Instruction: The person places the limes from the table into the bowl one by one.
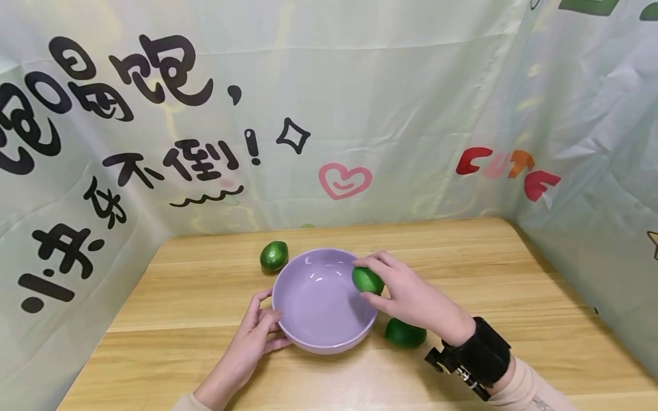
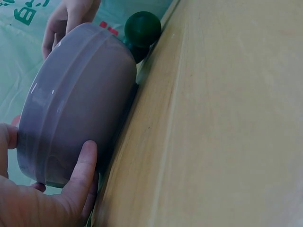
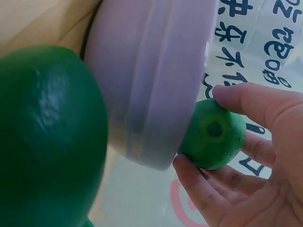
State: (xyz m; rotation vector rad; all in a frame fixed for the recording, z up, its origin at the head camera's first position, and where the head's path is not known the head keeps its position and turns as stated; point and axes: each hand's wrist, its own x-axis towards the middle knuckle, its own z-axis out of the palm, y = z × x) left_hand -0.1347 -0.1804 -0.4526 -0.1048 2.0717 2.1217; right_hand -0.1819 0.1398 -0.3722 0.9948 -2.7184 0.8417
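Note:
A lilac bowl (image 1: 321, 302) stands upright on the wooden table, its visible inside bare. My left hand (image 1: 257, 331) grips its left side, thumb at the rim and fingers along the outer wall. At the bowl's right rim, my right hand (image 1: 393, 285) holds a green lime (image 1: 367, 280) between thumb and fingers. In the right wrist view this lime (image 3: 215, 134) shows a dark stem spot and overlaps the rim. A second lime (image 1: 405, 333) lies on the table right of the bowl, below my right hand. Behind the bowl's left side lies a third lime (image 1: 274, 256).
The wooden table (image 1: 205, 297) runs back to a printed cloth wall (image 1: 390, 103), with further cloth at both sides. A black strap with a small camera (image 1: 478, 354) is worn on my right wrist.

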